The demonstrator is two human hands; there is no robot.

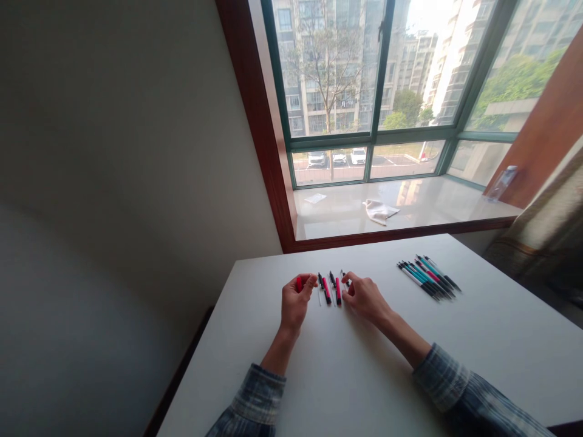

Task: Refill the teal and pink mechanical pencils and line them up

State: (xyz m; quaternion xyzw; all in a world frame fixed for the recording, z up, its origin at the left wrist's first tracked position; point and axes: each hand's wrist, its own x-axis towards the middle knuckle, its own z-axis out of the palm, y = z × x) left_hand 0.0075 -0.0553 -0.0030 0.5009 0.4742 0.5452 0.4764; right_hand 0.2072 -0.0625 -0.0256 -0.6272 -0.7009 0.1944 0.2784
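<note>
Pen parts lay rowed on white table between hands, likely for short reach | left hand: I saw fingers pinched on red barrel | right hand: half-curled at row's end, couldn't tell hold | ballpoint pens bunched right, apparently kept separate

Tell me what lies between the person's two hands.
Between the left hand and right hand, the head view shows two red-and-black pen barrels, black pen pieces and thin, refill-like sticks.

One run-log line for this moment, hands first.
left hand: holds red piece | right hand: beside red-and-black pen parts | white table, right side: row of pens | windowsill: white cloth, clear bottle
</note>
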